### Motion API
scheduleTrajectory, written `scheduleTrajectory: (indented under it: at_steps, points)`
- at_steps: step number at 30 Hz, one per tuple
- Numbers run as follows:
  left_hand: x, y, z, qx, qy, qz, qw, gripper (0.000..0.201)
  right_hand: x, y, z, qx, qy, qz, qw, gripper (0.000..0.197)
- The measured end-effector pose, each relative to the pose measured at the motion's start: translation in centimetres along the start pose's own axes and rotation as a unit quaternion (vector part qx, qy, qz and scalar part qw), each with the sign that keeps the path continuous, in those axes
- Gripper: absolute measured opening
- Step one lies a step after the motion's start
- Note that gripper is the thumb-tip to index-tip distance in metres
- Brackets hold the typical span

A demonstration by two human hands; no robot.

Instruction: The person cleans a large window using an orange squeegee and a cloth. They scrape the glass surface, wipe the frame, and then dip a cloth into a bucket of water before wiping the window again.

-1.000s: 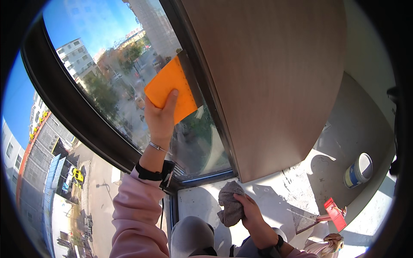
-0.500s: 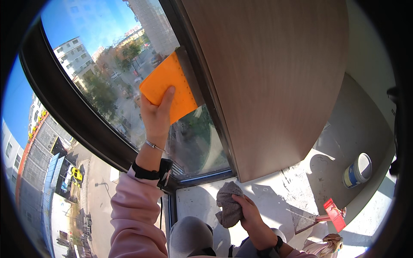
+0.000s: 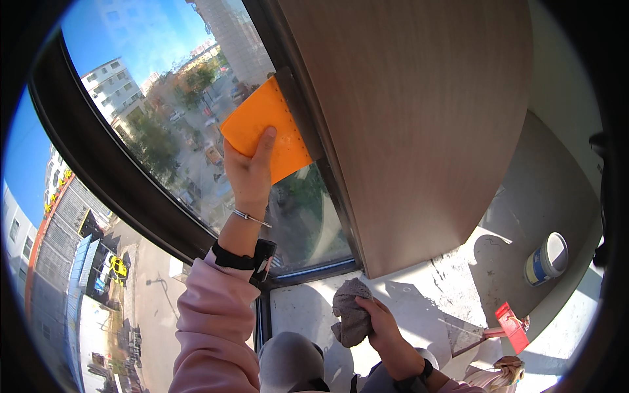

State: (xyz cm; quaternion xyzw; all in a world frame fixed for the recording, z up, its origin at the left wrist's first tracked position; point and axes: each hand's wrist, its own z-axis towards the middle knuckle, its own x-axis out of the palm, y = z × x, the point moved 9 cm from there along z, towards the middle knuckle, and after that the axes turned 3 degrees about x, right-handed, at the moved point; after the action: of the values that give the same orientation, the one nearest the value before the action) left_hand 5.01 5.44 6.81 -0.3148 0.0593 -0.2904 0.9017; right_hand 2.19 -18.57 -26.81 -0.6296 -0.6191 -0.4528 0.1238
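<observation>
My left hand is closed on an orange squeegee, its thumb lying over the flat orange body. The dark blade edge of the squeegee lies along the right side of the window pane, against the dark window frame. Lower down, my right hand grips a crumpled grey-brown cloth, held over the white ledge and apart from the glass. The fingers behind the squeegee are partly hidden.
A wood-grain panel stands right of the window frame. On the right are a white bucket, a red dustpan-like tool and a bundled cloth. My knee is near the white ledge. Outside are buildings and a street.
My left hand has shifted slightly right with the squeegee, bringing the blade onto the frame's edge. My right hand and the cloth have hardly moved.
</observation>
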Motion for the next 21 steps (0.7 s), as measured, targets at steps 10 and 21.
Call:
scheduleTrajectory:
  at_steps: [10,21]
  points:
    - [0.4,-0.8,0.9,0.011,0.052,0.004,0.999,0.037,-0.1,0.3,-0.6,-0.012,-0.006,0.002,1.0,0.033]
    - [-0.1,0.2,-0.9,-0.007,0.043,0.076,0.996,0.037,-0.2,0.2,-1.2,-0.007,-0.012,0.011,1.0,0.034]
